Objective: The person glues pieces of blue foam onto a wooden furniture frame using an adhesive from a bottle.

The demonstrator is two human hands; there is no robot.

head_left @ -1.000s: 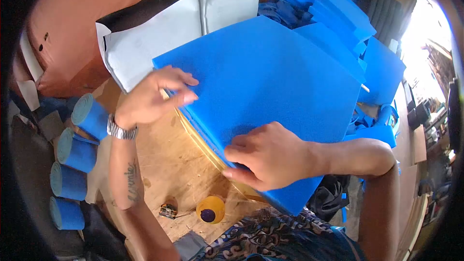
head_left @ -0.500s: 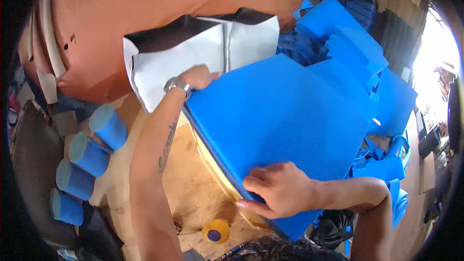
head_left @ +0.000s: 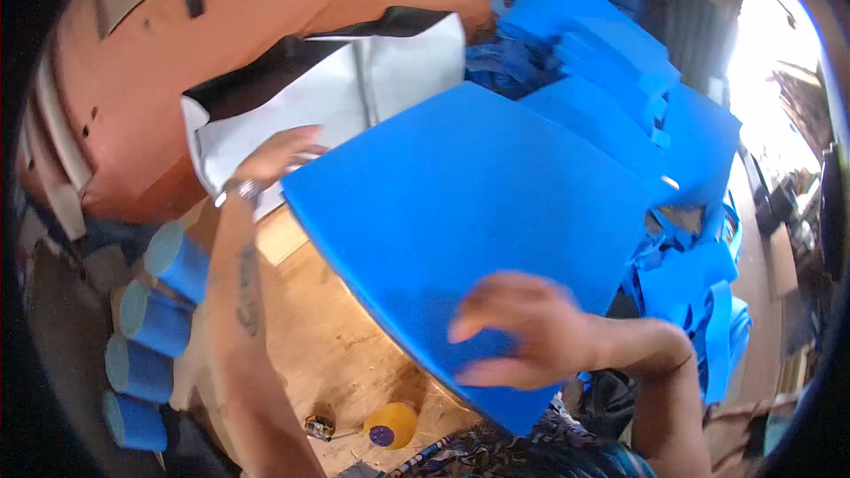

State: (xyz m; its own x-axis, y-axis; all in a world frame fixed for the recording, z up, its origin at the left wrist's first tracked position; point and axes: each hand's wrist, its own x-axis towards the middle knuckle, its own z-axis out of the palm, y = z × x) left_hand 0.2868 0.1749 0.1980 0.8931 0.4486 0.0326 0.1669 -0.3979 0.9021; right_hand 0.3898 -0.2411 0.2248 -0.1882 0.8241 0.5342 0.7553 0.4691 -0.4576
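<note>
A large flat blue panel (head_left: 460, 204) lies slanted across the wooden tabletop (head_left: 328, 319), with a thin edge along its left side. At its far left corner is my left hand (head_left: 282, 158), fingers stretched out and apart, a metal watch (head_left: 237, 190) on the wrist. My right hand (head_left: 527, 332) hovers blurred over the near part of the panel, thumb and fingers spread with nothing between them. Behind the panel stand white sheets with black backs (head_left: 310, 84), close to my left fingertips.
Several blue rolls (head_left: 158, 319) line the left side. Blue sheets and strips (head_left: 611, 115) are heaped at the back right, more blue strips (head_left: 699, 292) at the right. A yellow bottle (head_left: 394, 425) and a small dark object (head_left: 320, 425) lie near the front edge. Orange-brown material (head_left: 257, 0) hangs behind.
Both hands have let go of the panel's edge and their fingers have spread. The right hand has lifted off it. The view has shifted, moving most things leftward.
</note>
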